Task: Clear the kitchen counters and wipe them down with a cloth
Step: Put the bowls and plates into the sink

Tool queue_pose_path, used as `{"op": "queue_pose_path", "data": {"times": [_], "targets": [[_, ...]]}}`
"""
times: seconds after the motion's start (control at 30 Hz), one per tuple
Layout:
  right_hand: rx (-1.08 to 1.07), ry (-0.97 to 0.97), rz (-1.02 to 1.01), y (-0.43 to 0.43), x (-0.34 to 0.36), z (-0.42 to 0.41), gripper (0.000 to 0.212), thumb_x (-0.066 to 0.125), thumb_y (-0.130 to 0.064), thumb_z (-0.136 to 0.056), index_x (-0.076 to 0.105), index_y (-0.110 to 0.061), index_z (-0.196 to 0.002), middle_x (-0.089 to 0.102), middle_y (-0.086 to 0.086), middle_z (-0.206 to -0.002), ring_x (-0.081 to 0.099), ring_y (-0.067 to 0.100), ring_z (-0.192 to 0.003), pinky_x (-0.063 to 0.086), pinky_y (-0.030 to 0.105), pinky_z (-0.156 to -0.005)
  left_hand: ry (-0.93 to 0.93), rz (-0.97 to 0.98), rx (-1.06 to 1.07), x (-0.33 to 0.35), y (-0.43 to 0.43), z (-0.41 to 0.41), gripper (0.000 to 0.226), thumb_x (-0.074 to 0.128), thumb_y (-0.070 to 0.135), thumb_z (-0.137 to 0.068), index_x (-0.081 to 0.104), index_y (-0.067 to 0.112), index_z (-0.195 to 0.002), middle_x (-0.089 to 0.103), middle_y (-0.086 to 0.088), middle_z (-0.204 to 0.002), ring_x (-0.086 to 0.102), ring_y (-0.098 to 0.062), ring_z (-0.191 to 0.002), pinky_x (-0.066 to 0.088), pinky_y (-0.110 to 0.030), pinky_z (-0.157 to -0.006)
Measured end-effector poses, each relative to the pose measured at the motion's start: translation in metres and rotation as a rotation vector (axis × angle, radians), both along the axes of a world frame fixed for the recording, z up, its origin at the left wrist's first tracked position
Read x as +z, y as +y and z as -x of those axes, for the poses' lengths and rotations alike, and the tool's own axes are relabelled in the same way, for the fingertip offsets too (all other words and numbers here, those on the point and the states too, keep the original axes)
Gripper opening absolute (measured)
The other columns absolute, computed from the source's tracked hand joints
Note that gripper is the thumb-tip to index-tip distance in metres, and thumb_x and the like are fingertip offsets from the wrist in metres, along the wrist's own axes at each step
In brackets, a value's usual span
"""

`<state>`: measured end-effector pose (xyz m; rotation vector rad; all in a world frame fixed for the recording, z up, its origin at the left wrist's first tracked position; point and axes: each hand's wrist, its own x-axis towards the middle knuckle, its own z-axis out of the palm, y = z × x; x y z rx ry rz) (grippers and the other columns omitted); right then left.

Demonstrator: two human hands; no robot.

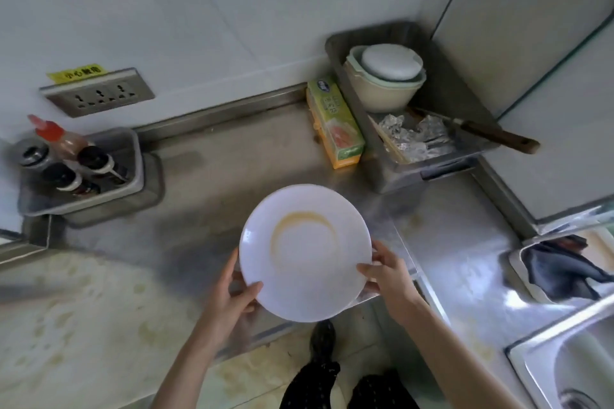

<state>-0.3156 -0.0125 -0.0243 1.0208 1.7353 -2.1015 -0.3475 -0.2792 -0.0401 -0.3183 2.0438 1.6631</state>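
Observation:
I hold a white plate [305, 252] with a ring of yellow sauce residue above the corner of the steel counter [212, 176]. My left hand [232, 292] grips its lower left rim, thumb on top. On the right rim sits my right hand [385, 272], fingers curled over the edge. A dark cloth [558, 269] lies crumpled in a basin at the right.
A steel tray [412, 156] at the back right holds stacked bowls [385, 76], foil and a knife [495, 134]. A cling-film box [335, 123] stands beside it. A small tray of sauce bottles [76, 163] sits back left under a wall socket [96, 93]. The sink [571, 372] is lower right.

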Motion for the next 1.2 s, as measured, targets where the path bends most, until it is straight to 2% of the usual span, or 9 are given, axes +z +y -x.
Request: {"op": "queue_pose_path", "data": {"times": [0.17,0.3,0.43,0.57,0.67,0.77,0.97,1.1,1.2], "targets": [[-0.193,0.030,-0.003,0.050,0.009,-0.060,0.054,0.053,0.011,-0.076,0.061,-0.021,-0.119,0.061,0.010,-0.103,0.064,0.025,-0.093,0.056,0.047,-0.081,0.026,-0.036,-0.230,0.009,0.060,-0.001,0.071,0.069,0.011,-0.081,0.034,0.037,-0.137,0.059,0.008,-0.112,0.063,-0.001,-0.092,0.057,-0.027,-0.066],[-0.418,0.011,0.028,0.085,0.016,-0.116,0.054,0.050,0.017,-0.079,0.061,-0.018,-0.118,0.056,0.007,-0.093,0.062,0.024,-0.087,0.057,0.038,-0.072,0.005,-0.087,-0.402,0.010,0.119,-0.009,0.072,0.066,0.001,-0.081,0.034,0.032,-0.137,0.053,0.012,-0.122,0.059,0.013,-0.093,0.055,-0.020,-0.068],[-0.623,-0.005,0.053,0.108,0.020,-0.181,0.056,0.050,0.019,-0.078,0.060,-0.019,-0.117,0.059,0.010,-0.096,0.063,0.024,-0.082,0.053,0.026,-0.053,-0.045,-0.089,-0.606,0.015,0.180,-0.029,0.074,0.064,-0.004,-0.081,0.030,0.031,-0.137,0.053,0.007,-0.116,0.065,0.001,-0.081,0.052,-0.016,-0.058],[-0.830,-0.039,0.024,0.128,0.016,-0.245,0.059,0.060,-0.003,-0.058,0.063,-0.019,-0.114,0.064,0.010,-0.093,0.063,0.021,-0.076,0.053,0.034,-0.060,-0.058,-0.100,-0.826,0.018,0.245,-0.057,0.072,0.062,-0.004,-0.082,0.033,0.025,-0.140,0.055,0.000,-0.124,0.060,-0.003,-0.090,0.051,-0.017,-0.058],[-0.971,-0.052,-0.016,0.151,0.010,-0.291,0.054,0.063,0.001,-0.063,0.062,-0.019,-0.113,0.064,0.013,-0.100,0.062,0.028,-0.084,0.053,0.051,-0.077,-0.055,-0.085,-0.978,0.015,0.302,-0.083,0.072,0.063,-0.002,-0.082,0.031,0.032,-0.137,0.058,0.008,-0.116,0.060,-0.015,-0.084,0.050,-0.017,-0.060],[-1.081,-0.063,0.002,0.180,0.002,-0.334,0.056,0.061,0.008,-0.067,0.058,-0.018,-0.116,0.062,0.008,-0.096,0.061,0.026,-0.082,0.057,0.041,-0.065,-0.065,-0.075,-1.107,0.013,0.360,-0.113,0.075,0.062,-0.005,-0.082,0.028,0.024,-0.143,0.055,0.003,-0.125,0.054,-0.004,-0.079,0.053,-0.019,-0.064],[-1.210,-0.108,0.005,0.240,-0.041,-0.393,0.055,0.055,0.012,-0.074,0.057,-0.013,-0.123,0.061,0.010,-0.099,0.061,0.024,-0.081,0.054,0.028,-0.056,0.113,-0.007,-1.422,-0.015,0.459,-0.161,0.072,0.062,0.006,-0.084,0.026,0.030,-0.142,0.042,0.013,-0.139,0.040,-0.014,-0.128,0.036,-0.041,-0.108],[-1.227,-0.155,0.040,0.274,-0.072,-0.409,0.050,0.052,0.014,-0.080,0.057,-0.011,-0.123,0.064,0.011,-0.103,0.062,0.026,-0.088,0.053,0.030,-0.063,0.106,0.094,-1.490,-0.037,0.502,-0.178,0.070,0.061,0.010,-0.085,0.023,0.047,-0.132,0.035,0.036,-0.123,0.042,-0.019,-0.127,0.038,-0.045,-0.105],[-1.237,-0.149,0.132,0.288,-0.101,-0.412,0.053,0.056,0.013,-0.081,0.052,-0.011,-0.128,0.062,0.015,-0.113,0.061,0.032,-0.099,0.054,0.030,-0.062,0.085,0.239,-1.504,-0.058,0.519,-0.179,0.072,0.062,0.018,-0.086,0.021,0.037,-0.142,0.036,0.021,-0.134,0.046,-0.021,-0.122,0.050,-0.043,-0.092]]}}
